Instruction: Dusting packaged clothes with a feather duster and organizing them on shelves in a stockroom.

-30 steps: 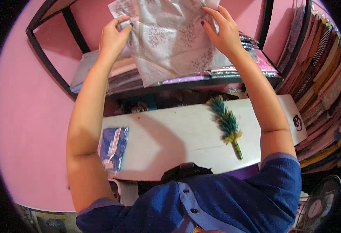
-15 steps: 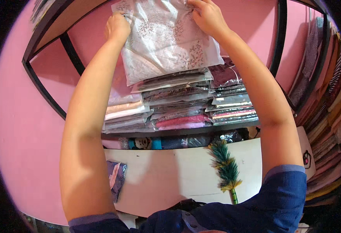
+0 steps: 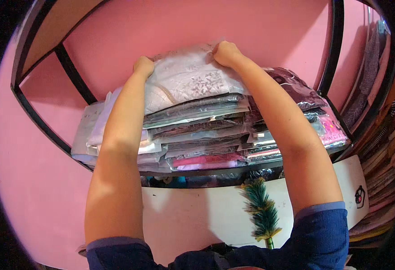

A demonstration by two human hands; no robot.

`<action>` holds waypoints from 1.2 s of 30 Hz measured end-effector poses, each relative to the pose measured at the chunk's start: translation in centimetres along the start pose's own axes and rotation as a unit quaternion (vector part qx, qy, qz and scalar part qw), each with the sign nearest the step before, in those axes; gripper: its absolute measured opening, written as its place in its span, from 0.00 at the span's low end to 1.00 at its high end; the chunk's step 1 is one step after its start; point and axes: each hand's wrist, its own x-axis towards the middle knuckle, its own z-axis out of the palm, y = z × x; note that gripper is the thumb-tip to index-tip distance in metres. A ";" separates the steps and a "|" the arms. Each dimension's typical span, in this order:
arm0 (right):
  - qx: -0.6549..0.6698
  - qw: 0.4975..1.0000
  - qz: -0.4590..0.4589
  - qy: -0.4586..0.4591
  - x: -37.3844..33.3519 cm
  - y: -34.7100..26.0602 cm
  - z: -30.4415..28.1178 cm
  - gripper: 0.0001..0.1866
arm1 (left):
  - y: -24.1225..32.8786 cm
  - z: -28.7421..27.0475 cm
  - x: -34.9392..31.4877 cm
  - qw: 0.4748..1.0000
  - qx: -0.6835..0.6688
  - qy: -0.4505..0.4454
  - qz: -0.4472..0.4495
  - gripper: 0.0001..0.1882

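Observation:
A white plastic-wrapped packet of folded cloth with a grey leaf print (image 3: 197, 83) lies on top of the middle stack of packets (image 3: 197, 130) on the shelf. My left hand (image 3: 144, 67) is closed on its far left corner, and my right hand (image 3: 227, 54) grips its far right side. The fingertips of both hands are partly hidden. Under the packet are dark, grey, pink and lilac cloths in clear bags. A dark maroon packet (image 3: 292, 85) tops the stack beside my right forearm.
A black-framed shelf (image 3: 206, 178) holds the stacks against a pink wall (image 3: 197, 22). Below it, a white surface (image 3: 179, 220) carries a green feathery duster (image 3: 260, 209). Hanging cloths (image 3: 382, 157) line the right side. Grey packets (image 3: 84, 130) sit at the shelf's left end.
Both hands have brought the white packet down and away from me, from above the middle stack onto its top. The view has tilted, showing more of the shelf.

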 end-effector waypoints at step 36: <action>-0.124 0.912 -0.356 0.160 -18.2 0.1 -6.1 0.17 | -1.7 -9.1 -21.2 0.914 0.139 -0.065 0.375 0.36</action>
